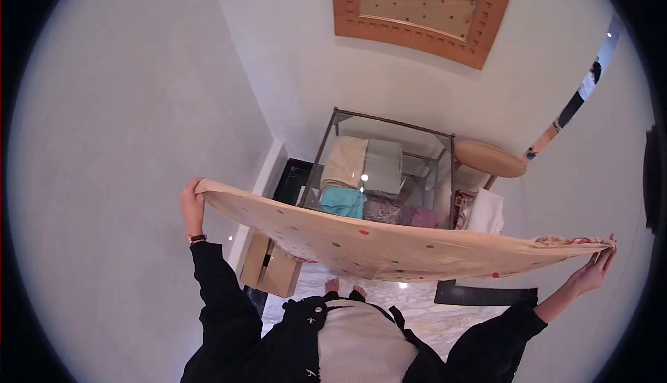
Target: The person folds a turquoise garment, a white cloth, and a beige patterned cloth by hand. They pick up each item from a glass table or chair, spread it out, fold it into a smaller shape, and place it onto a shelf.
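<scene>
A long beige cloth (pixel 389 250) with red, green and blue dots is stretched out in front of me at about waist height, sagging in the middle. My left hand (pixel 192 194) is closed on its left corner, a watch on that wrist. At the other end my right hand (pixel 596 273) grips the right corner, where a patterned reddish edge is bunched up. The cloth's lower part falls toward the floor and hides what is behind it.
Beyond the cloth stands a glass-topped table (pixel 410 129) with folded fabrics (pixel 344 164) on it. A round wooden stool (pixel 490 159), white cloth (pixel 486 211) and cardboard box (pixel 281 272) are nearby. A wood-framed mirror (pixel 347 25) hangs on the wall over marble flooring (pixel 417 313).
</scene>
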A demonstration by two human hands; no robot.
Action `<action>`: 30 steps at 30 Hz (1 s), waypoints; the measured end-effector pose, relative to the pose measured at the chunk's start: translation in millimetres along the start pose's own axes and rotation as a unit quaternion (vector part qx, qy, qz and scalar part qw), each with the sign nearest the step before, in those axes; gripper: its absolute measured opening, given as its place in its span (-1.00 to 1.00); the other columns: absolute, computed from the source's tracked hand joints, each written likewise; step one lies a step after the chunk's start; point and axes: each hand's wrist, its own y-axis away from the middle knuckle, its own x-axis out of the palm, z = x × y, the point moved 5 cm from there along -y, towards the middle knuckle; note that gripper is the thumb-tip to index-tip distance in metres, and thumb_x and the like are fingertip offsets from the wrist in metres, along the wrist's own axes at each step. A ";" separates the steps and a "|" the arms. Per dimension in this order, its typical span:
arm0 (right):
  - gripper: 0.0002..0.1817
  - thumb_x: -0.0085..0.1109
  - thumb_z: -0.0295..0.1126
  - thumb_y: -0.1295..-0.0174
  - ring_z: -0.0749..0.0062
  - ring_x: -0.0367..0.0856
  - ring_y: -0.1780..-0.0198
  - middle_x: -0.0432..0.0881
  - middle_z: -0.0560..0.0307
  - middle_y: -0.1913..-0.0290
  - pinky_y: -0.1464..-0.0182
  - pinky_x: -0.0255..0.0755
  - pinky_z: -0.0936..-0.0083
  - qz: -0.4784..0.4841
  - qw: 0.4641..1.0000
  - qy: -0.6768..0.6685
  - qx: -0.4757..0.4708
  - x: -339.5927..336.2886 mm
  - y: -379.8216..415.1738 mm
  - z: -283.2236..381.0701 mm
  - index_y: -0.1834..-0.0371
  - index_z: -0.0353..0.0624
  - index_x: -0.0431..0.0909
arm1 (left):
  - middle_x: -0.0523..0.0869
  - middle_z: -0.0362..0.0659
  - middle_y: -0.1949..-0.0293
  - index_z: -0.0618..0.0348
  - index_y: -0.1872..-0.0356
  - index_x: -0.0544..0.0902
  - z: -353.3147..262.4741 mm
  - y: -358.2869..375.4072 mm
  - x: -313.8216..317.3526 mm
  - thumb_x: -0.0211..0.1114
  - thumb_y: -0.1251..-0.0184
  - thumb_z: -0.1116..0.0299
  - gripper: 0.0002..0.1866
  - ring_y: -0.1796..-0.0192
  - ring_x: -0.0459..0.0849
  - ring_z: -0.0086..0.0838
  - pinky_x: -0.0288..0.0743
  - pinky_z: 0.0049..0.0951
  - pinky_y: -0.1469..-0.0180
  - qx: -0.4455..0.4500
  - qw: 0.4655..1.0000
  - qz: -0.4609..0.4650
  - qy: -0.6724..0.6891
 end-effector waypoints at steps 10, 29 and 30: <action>-0.71 0.04 -0.38 -0.42 0.40 0.62 0.01 0.61 0.04 -0.06 0.07 0.63 0.47 0.189 0.975 0.121 -0.003 37.0 -30.9 -58.3 -0.07 -0.31 0.58 | 0.63 -0.22 0.01 0.26 -0.09 0.54 64.8 -32.1 -44.3 0.21 -0.41 0.30 -0.67 -0.04 0.59 -0.51 0.46 -0.47 -0.11 -0.105 0.875 0.044 0.470; -0.75 0.14 -0.35 -0.38 0.69 0.51 0.35 0.67 0.22 0.26 0.38 0.35 0.71 0.156 0.965 0.197 -0.076 26.0 -45.1 -26.0 0.04 -0.28 0.65 | 0.67 -0.24 0.08 0.24 -0.03 0.63 -18.2 -160.9 -122.1 0.31 -0.35 0.15 -0.61 0.05 0.59 -0.61 0.43 -0.58 -0.03 -0.076 0.896 -0.146 0.412; -0.75 0.14 -0.35 -0.38 0.70 0.50 0.35 0.67 0.23 0.26 0.39 0.34 0.71 0.163 0.965 0.192 -0.072 26.3 -47.3 -25.3 0.04 -0.27 0.65 | 0.67 -0.24 0.09 0.25 -0.01 0.64 -24.5 -163.1 -124.9 0.32 -0.34 0.14 -0.60 0.05 0.58 -0.61 0.42 -0.58 -0.04 -0.058 0.910 -0.157 0.380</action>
